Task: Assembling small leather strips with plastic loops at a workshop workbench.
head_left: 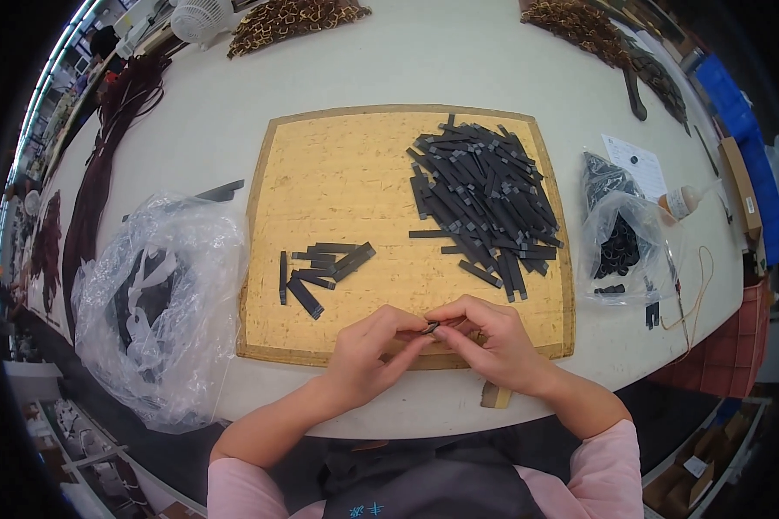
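Above the front edge of the yellow board (pixel 337 216), my left hand (pixel 374 348) and my right hand (pixel 492 344) meet fingertip to fingertip. Both are closed in a pinch on one small dark piece (pixel 430 328), mostly covered by the fingers, so its exact kind cannot be told. A large heap of short black strips (pixel 485 195) with greyish ends lies on the board's right half, beyond my right hand. Several more black strips (pixel 305 297) are scattered on the left, just beyond my left hand.
A clear plastic bag (pixel 195 346) with dark pieces stands left of the board. On the right are a bag of black rings (pixel 619 246), a small bottle (pixel 682 201) and a paper sheet (pixel 636 164). Brown cords (pixel 104 164) hang along the left; a white fan (pixel 201 19) stands far left.
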Tool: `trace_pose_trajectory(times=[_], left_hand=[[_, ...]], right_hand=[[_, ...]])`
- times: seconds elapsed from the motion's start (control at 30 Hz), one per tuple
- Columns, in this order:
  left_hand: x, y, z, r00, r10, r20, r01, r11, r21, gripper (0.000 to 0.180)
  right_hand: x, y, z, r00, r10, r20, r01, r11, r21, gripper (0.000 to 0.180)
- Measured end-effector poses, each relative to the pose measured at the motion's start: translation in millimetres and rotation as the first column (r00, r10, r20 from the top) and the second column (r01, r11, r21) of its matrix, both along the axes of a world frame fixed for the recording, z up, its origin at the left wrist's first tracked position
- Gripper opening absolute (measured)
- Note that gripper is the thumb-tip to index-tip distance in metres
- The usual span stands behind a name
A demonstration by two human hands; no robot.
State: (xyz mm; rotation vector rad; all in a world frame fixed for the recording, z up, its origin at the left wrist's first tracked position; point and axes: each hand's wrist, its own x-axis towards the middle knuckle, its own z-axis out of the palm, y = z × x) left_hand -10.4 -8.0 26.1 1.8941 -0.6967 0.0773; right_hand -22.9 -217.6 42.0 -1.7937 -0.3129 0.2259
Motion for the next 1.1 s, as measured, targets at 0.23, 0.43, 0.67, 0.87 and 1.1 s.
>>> trace_pose_trajectory(times=[0.23, 0.43, 0.67, 0.87, 1.1], left_hand=[[-1.2, -0.6, 2.5, 0.999, 0.038, -0.009, -0.037, 0.999, 0.031, 0.024], [-2.6, 0.8, -2.2, 0.999, 0.047, -0.02, -0.046, 0.998, 0.041, 0.017], [-0.8, -4.2, 6.5, 0.999, 0.012, 0.047, -0.017, 0.995, 0.094, 0.015], [-2.7, -12.5, 7.8, 0.994, 0.107, -0.001, -0.106, 0.987, 0.119, 0.014], [-4.9, -11.3, -0.1, 0.993, 0.095, -0.074, -0.088, 0.992, 0.095, 0.015]], right_hand=[[-2.6, 0.4, -2.2, 0.999, -0.017, 0.031, 0.017, 1.0, 0.02, 0.02], [-3.1, 4.6, -4.9, 0.993, -0.026, 0.114, 0.031, 0.999, -0.039, 0.02], [-4.7, 2.1, -5.5, 0.993, 0.009, 0.116, 0.006, 0.992, -0.13, 0.021], [-7.5, 4.2, -8.8, 0.997, -0.059, 0.048, 0.061, 0.997, -0.036, 0.022], [-22.7, 13.1, -17.2, 0.941, -0.105, 0.323, 0.149, 0.982, -0.114, 0.03]])
